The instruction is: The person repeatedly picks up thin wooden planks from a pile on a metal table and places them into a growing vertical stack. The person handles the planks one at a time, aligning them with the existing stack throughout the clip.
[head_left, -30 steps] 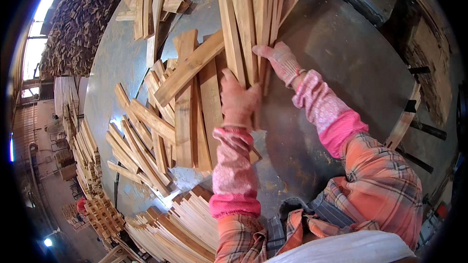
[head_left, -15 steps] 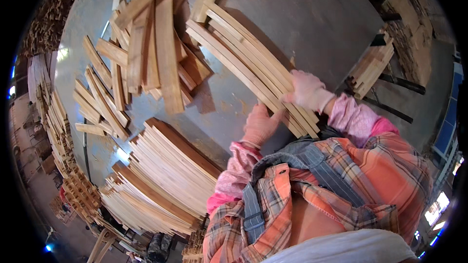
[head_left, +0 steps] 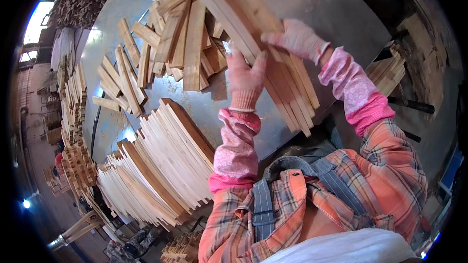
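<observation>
A bundle of long wooden slats (head_left: 287, 85) lies slantwise between my gloved hands, its far end blurred and its near end close to my body. My left hand (head_left: 243, 75) clasps its left side, thumb near the top edge. On the right side, my right hand (head_left: 302, 41) grips the bundle from above, with some fingertips hidden behind the wood. Both hands wear pale pink knit gloves. Beyond my left hand, a jumbled heap of short boards (head_left: 195, 44) lies on the grey metal table (head_left: 336, 14).
Pale slats stand in a neat row (head_left: 175, 141) at the table's near left. More loose sticks (head_left: 119, 83) lie at the left. Past the table's right edge is a stack of boards (head_left: 387, 73) beside dark bars (head_left: 412, 104). A wood pile (head_left: 87, 0) fills the far left.
Both hands have moved away from my body, up along the slats. The bundle has turned steeper and its far end looks lifted. My view has shifted, so the heap appears farther right.
</observation>
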A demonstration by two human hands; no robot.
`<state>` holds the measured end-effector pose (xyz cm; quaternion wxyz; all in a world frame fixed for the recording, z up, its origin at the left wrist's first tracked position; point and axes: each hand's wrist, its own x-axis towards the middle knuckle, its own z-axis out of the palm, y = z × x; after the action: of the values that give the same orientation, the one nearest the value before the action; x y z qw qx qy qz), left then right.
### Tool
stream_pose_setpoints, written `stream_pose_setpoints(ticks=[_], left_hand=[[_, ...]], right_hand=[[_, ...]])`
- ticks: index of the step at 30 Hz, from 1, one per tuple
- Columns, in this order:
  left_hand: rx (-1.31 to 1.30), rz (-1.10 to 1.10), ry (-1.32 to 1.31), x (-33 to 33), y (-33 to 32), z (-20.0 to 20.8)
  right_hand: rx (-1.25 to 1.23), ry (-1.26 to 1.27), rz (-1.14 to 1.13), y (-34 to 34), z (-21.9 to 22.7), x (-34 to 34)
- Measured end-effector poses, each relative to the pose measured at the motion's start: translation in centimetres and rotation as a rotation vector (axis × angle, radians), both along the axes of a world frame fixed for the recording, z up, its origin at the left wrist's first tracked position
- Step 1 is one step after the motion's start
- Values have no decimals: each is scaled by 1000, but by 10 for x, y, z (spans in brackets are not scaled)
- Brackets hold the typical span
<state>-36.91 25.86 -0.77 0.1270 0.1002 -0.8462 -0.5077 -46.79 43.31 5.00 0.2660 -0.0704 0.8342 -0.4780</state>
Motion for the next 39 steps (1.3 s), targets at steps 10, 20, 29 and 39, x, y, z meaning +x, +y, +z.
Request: stream_pose_setpoints(ticks=[10,20,29,39], left_hand=[[-184,-193,208,24,2,133],[-371,-321,-308,139,21,-80],[560,-16,-534,127,18,-118],[-225,172,-326,218,-21,-18]], right_hand=[[-180,434,235,38,69,14],[764,256,326,32,-121,113],[71,-75,-12,54,-143,117],[-65,77,1,-44,-60,222]])
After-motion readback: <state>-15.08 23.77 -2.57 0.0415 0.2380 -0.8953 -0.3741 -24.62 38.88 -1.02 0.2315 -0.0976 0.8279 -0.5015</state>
